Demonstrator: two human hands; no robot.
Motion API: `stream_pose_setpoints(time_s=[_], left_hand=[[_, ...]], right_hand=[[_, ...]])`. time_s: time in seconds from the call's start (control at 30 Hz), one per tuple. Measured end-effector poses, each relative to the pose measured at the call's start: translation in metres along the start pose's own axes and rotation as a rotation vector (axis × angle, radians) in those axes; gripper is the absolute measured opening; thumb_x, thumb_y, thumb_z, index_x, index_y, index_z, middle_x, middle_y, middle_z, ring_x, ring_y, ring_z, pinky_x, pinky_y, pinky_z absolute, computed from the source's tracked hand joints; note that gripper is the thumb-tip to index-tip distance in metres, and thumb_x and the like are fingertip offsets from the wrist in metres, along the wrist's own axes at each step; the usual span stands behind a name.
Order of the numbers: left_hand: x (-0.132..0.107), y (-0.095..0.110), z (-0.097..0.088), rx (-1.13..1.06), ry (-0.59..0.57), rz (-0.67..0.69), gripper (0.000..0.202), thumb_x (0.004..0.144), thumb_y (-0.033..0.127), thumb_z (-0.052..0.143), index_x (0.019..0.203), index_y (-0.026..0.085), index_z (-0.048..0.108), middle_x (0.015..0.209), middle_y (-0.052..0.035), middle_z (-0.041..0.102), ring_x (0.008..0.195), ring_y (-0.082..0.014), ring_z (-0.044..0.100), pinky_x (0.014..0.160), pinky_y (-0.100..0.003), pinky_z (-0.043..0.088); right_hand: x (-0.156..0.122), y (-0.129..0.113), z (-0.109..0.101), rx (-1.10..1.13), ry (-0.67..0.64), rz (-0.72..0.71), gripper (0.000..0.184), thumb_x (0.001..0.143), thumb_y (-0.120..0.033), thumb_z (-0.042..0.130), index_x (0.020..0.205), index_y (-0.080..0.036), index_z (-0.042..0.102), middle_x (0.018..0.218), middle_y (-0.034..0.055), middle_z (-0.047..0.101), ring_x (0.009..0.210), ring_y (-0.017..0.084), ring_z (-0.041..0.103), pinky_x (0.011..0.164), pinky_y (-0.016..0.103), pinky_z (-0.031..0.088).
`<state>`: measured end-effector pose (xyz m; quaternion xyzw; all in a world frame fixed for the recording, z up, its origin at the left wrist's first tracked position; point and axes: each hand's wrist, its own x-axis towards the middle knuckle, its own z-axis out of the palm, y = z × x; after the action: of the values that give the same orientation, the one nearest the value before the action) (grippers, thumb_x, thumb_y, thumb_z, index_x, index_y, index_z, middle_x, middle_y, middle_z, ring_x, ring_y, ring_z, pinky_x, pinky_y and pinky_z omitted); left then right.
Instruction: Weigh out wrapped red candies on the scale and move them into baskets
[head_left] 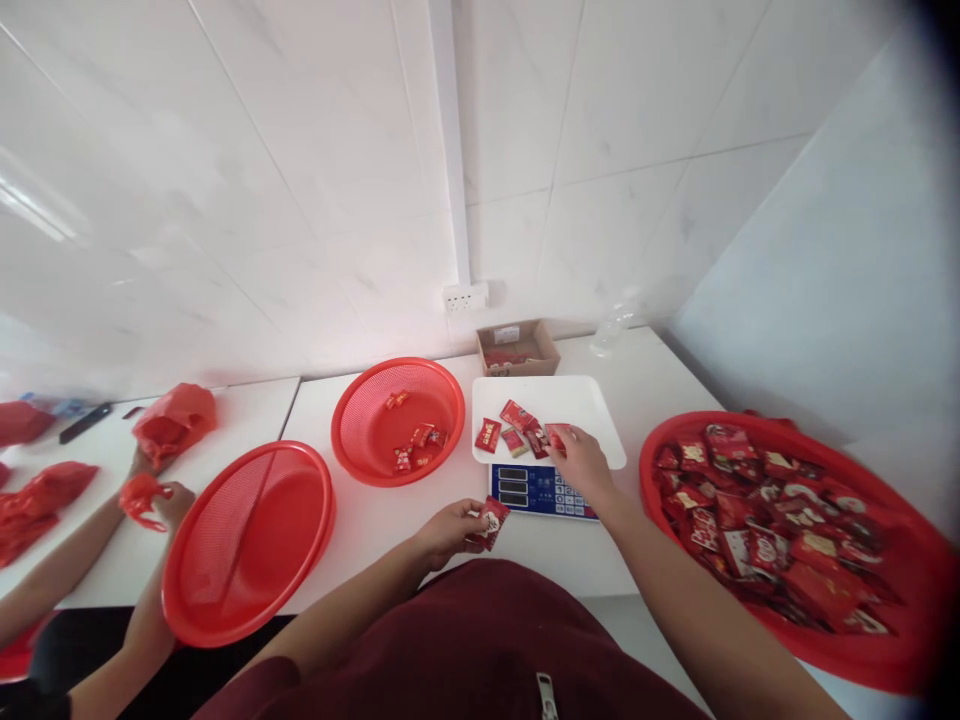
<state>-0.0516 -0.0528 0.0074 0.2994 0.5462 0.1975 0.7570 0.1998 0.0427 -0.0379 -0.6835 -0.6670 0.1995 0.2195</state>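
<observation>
My left hand (448, 532) pinches a small red packet (492, 522) in front of the digital scale (544, 492). Over the right part of the scale's white tray (600, 405), my right hand (577, 460) has its fingers closed on another red packet (557, 436). Several small red packets (517, 414) lie on the tray beside it; the fingers partly cover the held one. To the right, a large red basket (651, 450) is heaped with red packets of different sizes.
A red mesh basket (352, 385) with a few packets stands left of the scale, and another red basket (321, 560) nearer the front. Behind the tray sits a cardboard box (551, 350). At far left, a co-worker's hands (176, 500) handle red bags (180, 415).
</observation>
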Motion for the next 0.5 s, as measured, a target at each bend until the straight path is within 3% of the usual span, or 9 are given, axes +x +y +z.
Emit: stream_pose_setpoints(time_s=[0.17,0.3,0.4,0.5], left_hand=[[-0.004,0.001,-0.002,-0.037,0.027,0.011,0.052,0.051,0.038,0.077,0.09,0.016,0.052,0.078,-0.0006,0.064,0.066,-0.012,0.058,0.07,-0.028,0.043],[-0.004,0.001,-0.003,-0.085,0.036,-0.005,0.049,0.05,0.029,0.078,0.088,0.017,0.05,0.082,-0.0009,0.064,0.071,-0.0139,0.06,0.071,-0.029,0.044],[-0.002,0.0,-0.003,-0.145,0.003,0.023,0.052,0.053,0.028,0.079,0.095,0.018,0.05,0.088,-0.0024,0.064,0.076,-0.0159,0.062,0.074,-0.031,0.045],[0.001,0.002,0.0,-0.218,-0.032,0.05,0.055,0.058,0.028,0.079,0.103,0.019,0.05,0.093,-0.0033,0.064,0.079,-0.0165,0.063,0.077,-0.034,0.046]], right_hand=[[0.013,-0.001,0.006,0.027,-0.001,0.042,0.039,0.077,-0.02,0.05,0.114,-0.02,0.063,0.124,0.0143,0.056,0.108,0.028,0.051,0.094,0.041,0.039],[0.016,0.003,-0.003,0.073,0.053,0.129,0.038,0.076,-0.017,0.047,0.109,-0.016,0.064,0.118,0.0164,0.059,0.106,0.027,0.054,0.094,0.041,0.04],[0.002,-0.008,-0.015,0.16,0.065,0.152,0.039,0.077,-0.025,0.047,0.113,-0.017,0.06,0.115,0.0134,0.062,0.104,0.024,0.057,0.091,0.038,0.045],[-0.029,-0.037,-0.018,0.42,-0.029,0.063,0.04,0.077,-0.034,0.05,0.114,-0.021,0.058,0.118,0.0091,0.062,0.101,0.021,0.06,0.088,0.037,0.048]])
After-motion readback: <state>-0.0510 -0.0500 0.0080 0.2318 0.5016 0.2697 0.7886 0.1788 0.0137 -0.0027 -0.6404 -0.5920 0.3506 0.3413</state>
